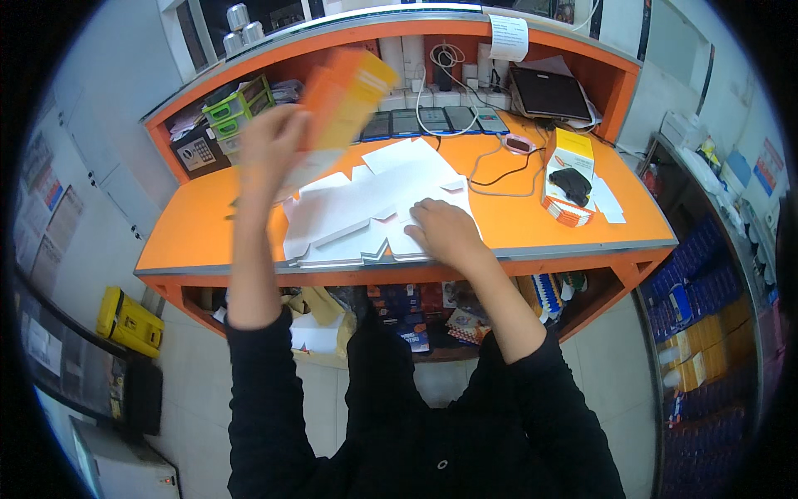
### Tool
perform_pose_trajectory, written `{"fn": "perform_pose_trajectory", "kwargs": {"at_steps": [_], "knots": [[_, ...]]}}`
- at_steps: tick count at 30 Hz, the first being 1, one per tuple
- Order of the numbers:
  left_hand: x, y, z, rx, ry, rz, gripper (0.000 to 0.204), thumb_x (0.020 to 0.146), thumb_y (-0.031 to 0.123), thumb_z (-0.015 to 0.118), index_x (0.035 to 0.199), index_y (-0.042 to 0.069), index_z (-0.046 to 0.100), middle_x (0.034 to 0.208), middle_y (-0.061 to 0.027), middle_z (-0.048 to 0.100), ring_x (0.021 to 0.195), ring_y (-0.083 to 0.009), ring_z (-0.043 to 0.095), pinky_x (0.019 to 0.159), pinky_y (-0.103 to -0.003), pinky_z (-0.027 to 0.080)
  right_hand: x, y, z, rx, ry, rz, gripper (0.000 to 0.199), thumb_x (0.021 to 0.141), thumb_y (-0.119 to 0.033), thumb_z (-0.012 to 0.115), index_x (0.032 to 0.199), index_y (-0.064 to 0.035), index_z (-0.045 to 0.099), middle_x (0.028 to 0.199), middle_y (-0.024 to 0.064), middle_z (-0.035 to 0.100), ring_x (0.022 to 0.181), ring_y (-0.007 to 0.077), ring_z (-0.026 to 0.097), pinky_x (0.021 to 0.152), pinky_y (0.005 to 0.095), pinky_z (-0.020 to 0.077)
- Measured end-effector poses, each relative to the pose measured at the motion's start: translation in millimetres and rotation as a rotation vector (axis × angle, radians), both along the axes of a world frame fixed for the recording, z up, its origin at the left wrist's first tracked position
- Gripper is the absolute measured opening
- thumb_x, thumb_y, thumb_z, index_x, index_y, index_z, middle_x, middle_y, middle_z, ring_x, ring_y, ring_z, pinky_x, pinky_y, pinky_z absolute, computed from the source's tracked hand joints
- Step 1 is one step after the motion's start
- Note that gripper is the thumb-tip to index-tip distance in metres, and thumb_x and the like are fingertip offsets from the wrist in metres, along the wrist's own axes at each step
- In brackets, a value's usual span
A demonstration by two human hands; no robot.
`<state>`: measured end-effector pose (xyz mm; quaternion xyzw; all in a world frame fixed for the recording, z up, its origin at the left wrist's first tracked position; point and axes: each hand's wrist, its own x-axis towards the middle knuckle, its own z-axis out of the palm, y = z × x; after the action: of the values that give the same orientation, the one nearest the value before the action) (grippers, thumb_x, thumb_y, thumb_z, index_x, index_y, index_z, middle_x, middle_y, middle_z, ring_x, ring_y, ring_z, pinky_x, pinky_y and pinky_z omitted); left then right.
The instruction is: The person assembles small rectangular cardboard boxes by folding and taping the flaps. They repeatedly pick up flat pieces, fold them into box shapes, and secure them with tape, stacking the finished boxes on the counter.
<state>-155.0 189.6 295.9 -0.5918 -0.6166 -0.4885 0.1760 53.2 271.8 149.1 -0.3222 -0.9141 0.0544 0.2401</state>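
Observation:
My left hand (276,148) is raised over the left part of the desk, its fingers closed on an orange and yellow flat carton (345,96). Both are smeared by motion. Below lies a stack of flat carton blanks (349,212), white side up, with cut flaps and notches along their edges. My right hand (449,234) rests palm down on the right end of this stack, fingers stretched out and a little apart, gripping nothing. To its right stands a yellow, white and orange box (572,154) with a small black object (571,186) against its front.
Several dark flat devices (432,121) line the back of the orange desk (199,233). A white cable (422,108) and a grey one loop beside them. A black laptop-like device (549,93) leans at the back right. Green drawers (233,112) stand at the back left, a yellow case (130,323) on the floor.

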Motion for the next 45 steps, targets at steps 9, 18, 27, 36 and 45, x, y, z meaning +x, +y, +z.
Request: {"fn": "perform_pose_trajectory", "kwargs": {"at_steps": [9,18,27,36,45], "knots": [[116,-152,-137,-0.433,-0.094,-0.485,0.057,0.067,0.003,0.066,0.122,-0.002,0.052,0.134,-0.0231,0.043,0.123,-0.0363,0.044,0.100,-0.041,0.036,30,-137,-35,-0.668,0.680,0.625,0.080,0.087,-0.043,0.056,0.143,-0.0027,0.016,0.138,0.0226,0.035,0.124,0.0335,0.041,0.103,0.0394,0.0328],[109,-144,-223,-0.308,-1.258,-0.783,0.050,0.083,0.028,0.066,0.116,-0.002,0.045,0.112,-0.0134,0.053,0.101,-0.0177,0.054,0.091,-0.032,0.043,73,-162,-104,-0.114,0.515,0.377,0.039,0.080,-0.006,0.061,0.118,-0.0089,0.057,0.110,0.0104,0.059,0.098,0.0249,0.060,0.080,0.0332,0.0515],[121,-151,-231,-0.510,-1.027,-0.568,0.017,0.081,0.002,0.067,0.095,-0.005,0.061,0.081,-0.0064,0.065,0.071,-0.0082,0.060,0.067,-0.020,0.047,102,-164,-92,-0.110,0.339,0.130,0.024,0.076,-0.010,0.068,0.100,-0.0081,0.068,0.097,0.0067,0.061,0.085,0.0215,0.062,0.069,0.0293,0.0510],[143,-152,-232,-0.109,-0.495,-0.412,0.010,0.071,-0.004,0.071,0.080,-0.005,0.067,0.074,-0.0119,0.064,0.066,-0.0176,0.061,0.061,-0.024,0.046,105,-165,-76,-0.431,0.828,-0.021,0.011,0.081,-0.008,0.064,0.089,0.0004,0.066,0.083,0.0098,0.061,0.078,0.0209,0.061,0.069,0.0297,0.0477],[168,-142,-235,-0.094,-0.385,-0.403,0.010,0.070,-0.005,0.069,0.080,-0.007,0.066,0.078,-0.0133,0.061,0.072,-0.0220,0.061,0.065,-0.027,0.046,100,-176,-85,-0.505,0.911,0.065,0.012,0.075,-0.003,0.070,0.086,0.0015,0.069,0.083,0.0094,0.064,0.076,0.0160,0.061,0.066,0.0250,0.0477]]}}
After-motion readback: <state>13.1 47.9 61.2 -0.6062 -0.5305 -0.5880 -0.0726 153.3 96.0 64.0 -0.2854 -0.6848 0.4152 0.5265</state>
